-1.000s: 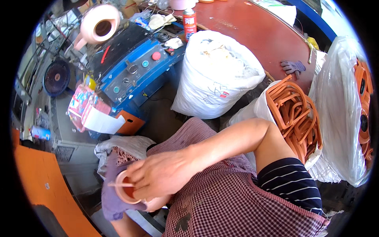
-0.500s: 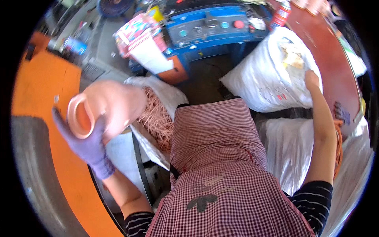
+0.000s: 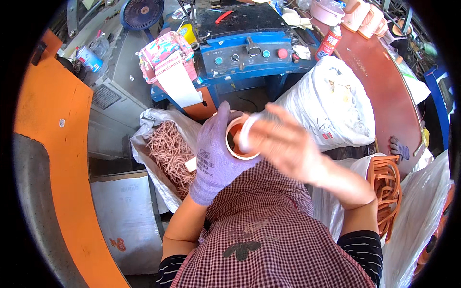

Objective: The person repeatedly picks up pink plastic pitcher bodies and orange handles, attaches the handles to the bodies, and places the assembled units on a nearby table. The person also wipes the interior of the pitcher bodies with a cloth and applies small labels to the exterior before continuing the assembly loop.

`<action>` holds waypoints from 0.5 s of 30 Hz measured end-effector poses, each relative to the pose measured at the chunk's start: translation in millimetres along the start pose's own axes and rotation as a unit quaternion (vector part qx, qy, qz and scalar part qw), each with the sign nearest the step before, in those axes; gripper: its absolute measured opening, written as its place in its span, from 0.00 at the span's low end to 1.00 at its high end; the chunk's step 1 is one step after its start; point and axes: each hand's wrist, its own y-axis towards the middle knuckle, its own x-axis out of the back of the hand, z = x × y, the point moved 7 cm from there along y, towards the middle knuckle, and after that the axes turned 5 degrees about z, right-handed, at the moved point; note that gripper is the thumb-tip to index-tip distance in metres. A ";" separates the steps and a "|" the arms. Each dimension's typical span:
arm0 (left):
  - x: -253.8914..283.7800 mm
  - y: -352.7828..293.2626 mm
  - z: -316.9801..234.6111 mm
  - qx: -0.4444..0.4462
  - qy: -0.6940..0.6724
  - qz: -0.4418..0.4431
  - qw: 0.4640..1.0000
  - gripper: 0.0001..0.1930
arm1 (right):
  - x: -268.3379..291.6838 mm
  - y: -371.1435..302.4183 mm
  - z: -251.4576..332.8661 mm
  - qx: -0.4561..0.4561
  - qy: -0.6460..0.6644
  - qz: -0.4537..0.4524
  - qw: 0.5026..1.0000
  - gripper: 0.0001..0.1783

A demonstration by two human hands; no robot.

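My left hand (image 3: 216, 151), in a purple knit glove, grips a pink plastic jug (image 3: 235, 132) in front of my apron, its round mouth turned up to the right. Most of the jug's body is hidden behind the glove and apron. Fingers of my bare right hand (image 3: 288, 146) are curled around a white round piece (image 3: 247, 132) at the jug's mouth. Motion blurs this hand and the piece, so its exact shape does not show. To the right behind them stands a large white woven sack (image 3: 307, 96) with pale pieces inside.
Pink plastic strips fill an open sack (image 3: 173, 153) at left. Ahead is a blue machine panel (image 3: 249, 55) with knobs and buttons. Orange machine housing (image 3: 53, 115) borders the left. Pink jugs (image 3: 357, 14) and a red spray can (image 3: 329, 43) stand on the reddish-brown table (image 3: 384, 91).
The jug has come from the left to the middle in my left hand. My right hand has left the white sack and moved to the jug's mouth with a white round piece.
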 end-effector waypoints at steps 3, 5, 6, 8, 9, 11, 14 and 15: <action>-0.5 -3.4 -7.3 0.002 0.028 -0.002 1.000 0.49 | -18.9 -4.5 9.2 0.019 0.007 -0.019 1.000 0.20; -6.3 -10.1 -5.8 -0.001 0.052 0.015 0.999 0.48 | -25.4 -5.9 7.7 0.009 0.011 -0.009 1.000 0.18; -9.1 -13.4 -5.4 -0.001 0.063 0.023 0.998 0.48 | -28.2 -5.8 7.1 0.004 0.017 0.006 1.000 0.16; -10.6 -15.2 -11.8 -0.012 0.101 0.022 0.995 0.44 | -28.4 -2.5 8.0 -0.019 0.027 0.043 0.999 0.14; -11.6 -14.8 -16.1 -0.020 0.118 0.021 0.993 0.43 | -30.4 -3.7 6.9 -0.033 0.019 0.055 0.998 0.13; -12.1 -14.1 -25.0 -0.030 0.138 0.009 0.990 0.41 | -35.3 -7.7 4.2 -0.062 0.007 0.080 0.995 0.13; -16.9 -16.3 -21.0 0.001 0.120 0.038 0.992 0.45 | -34.5 -7.5 6.4 -0.037 -0.019 0.073 0.997 0.10; -18.6 -17.1 -17.2 0.019 0.107 0.055 0.992 0.46 | -35.3 -7.0 6.3 -0.031 -0.018 0.112 0.993 0.09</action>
